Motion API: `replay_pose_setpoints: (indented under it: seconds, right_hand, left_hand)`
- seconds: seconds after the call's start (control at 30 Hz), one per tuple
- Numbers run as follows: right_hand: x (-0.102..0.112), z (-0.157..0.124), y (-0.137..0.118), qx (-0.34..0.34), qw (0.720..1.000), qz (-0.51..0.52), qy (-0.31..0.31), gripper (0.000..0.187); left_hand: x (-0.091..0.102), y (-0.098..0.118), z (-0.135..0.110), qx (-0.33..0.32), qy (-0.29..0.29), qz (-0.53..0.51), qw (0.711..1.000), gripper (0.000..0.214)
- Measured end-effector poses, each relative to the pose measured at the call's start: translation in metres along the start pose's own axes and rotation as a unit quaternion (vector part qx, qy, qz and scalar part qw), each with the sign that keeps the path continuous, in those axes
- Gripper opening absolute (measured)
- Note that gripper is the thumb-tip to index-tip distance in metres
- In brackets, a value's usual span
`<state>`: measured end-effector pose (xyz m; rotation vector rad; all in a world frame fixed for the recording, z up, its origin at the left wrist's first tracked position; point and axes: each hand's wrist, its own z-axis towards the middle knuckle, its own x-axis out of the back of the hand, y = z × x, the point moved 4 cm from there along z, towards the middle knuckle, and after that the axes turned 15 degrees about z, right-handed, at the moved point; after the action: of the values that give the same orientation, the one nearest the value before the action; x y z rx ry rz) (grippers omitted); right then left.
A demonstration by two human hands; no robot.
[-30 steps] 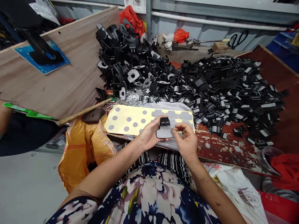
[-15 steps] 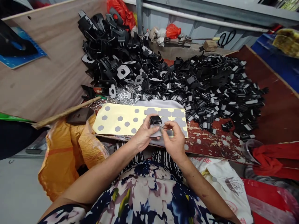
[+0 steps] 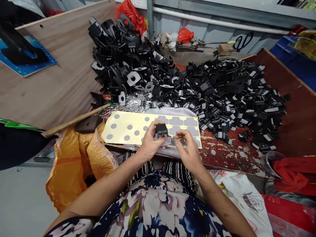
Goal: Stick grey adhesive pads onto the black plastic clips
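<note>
My left hand (image 3: 150, 143) grips a black plastic clip (image 3: 162, 132) with a grey pad on its flat base, held just above the near edge of a yellow sticker sheet (image 3: 128, 126). The sheet carries grey round dots at the left and larger grey shaped pads at the right. My right hand (image 3: 188, 149) hovers beside the clip over the right end of the sheet, fingers curled with thumb and forefinger close together; what they pinch, if anything, is too small to see.
A big heap of black plastic clips (image 3: 187, 82) covers the red-brown table (image 3: 229, 154) behind the sheet. A plywood board (image 3: 56, 75) leans at the left, with a wooden stick (image 3: 74, 121) and an orange bag (image 3: 81, 154) below. Scissors (image 3: 243, 40) lie at the back.
My right hand has come off the clip's pad and shifted right over the sheet. My left hand has tilted the clip a little. The camera view has shifted slightly.
</note>
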<state>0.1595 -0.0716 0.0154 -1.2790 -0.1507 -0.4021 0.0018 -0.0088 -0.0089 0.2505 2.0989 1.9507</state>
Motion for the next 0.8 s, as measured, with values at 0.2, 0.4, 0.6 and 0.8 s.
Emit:
replay_pose_setpoints:
  seconds: [0.2, 0.4, 0.6, 0.8]
  right_hand:
    - [-0.014, 0.0, 0.0, 0.025, 0.999, 0.015, 0.04, 0.013]
    - [-0.01, 0.004, 0.012, 0.03, 0.995, 0.061, 0.078, 0.008]
    - [-0.009, 0.0, -0.009, 0.095, 0.994, -0.045, -0.012, 0.011]
    - [-0.015, -0.009, -0.039, 0.173, 0.984, -0.035, -0.025, 0.011]
  left_hand:
    - [-0.007, 0.004, -0.005, 0.097, -0.082, -0.132, 0.983, 0.06]
    - [-0.006, 0.009, -0.014, 0.21, -0.083, -0.247, 0.942, 0.042]
    - [0.001, 0.011, -0.031, 0.206, -0.077, -0.202, 0.955, 0.038]
    - [0.026, 0.006, -0.032, 0.182, 0.007, -0.163, 0.97, 0.032]
